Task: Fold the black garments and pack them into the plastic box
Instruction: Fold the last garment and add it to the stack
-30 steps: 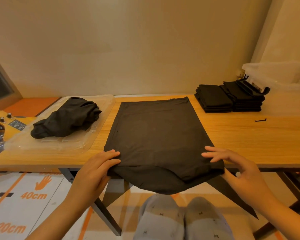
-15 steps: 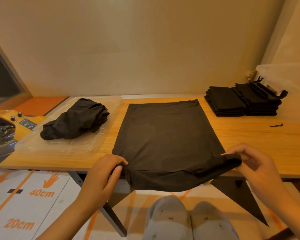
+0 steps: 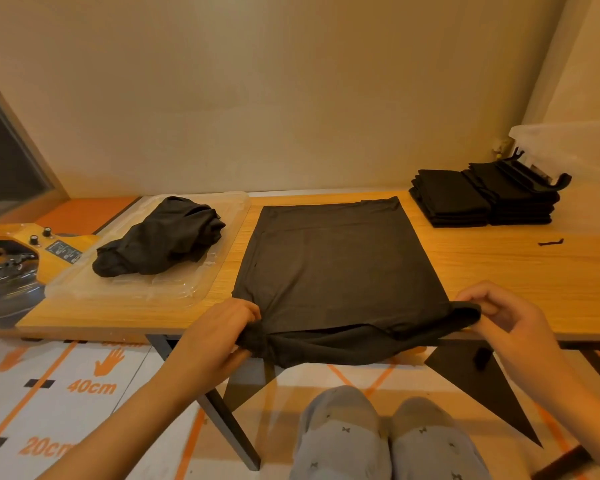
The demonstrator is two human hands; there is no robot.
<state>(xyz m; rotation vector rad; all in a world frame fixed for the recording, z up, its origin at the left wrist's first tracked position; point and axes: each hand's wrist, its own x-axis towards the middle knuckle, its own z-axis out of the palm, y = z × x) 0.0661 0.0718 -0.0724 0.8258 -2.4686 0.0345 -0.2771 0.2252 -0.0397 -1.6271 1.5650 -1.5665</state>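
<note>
While it lies flat as a smooth, matte rectangle on the wooden bench [image 3: 534, 271], the black garment [image 3: 333, 265] lets its near hem droop, bunched, over the front edge. Two hands hold that hem. The left hand [image 3: 219, 330] curls its grip round the near left corner, and the right hand [image 3: 506, 313] pinches the near right corner with bent fingers. Left of the garment, one crumpled black heap [image 3: 160, 237] sits on a clear plastic tray [image 3: 222, 209]. To its right, two squared stacks [image 3: 451, 199] of folded black cloth stand side by side, with the translucent plastic box [image 3: 568, 143] just beyond them.
</note>
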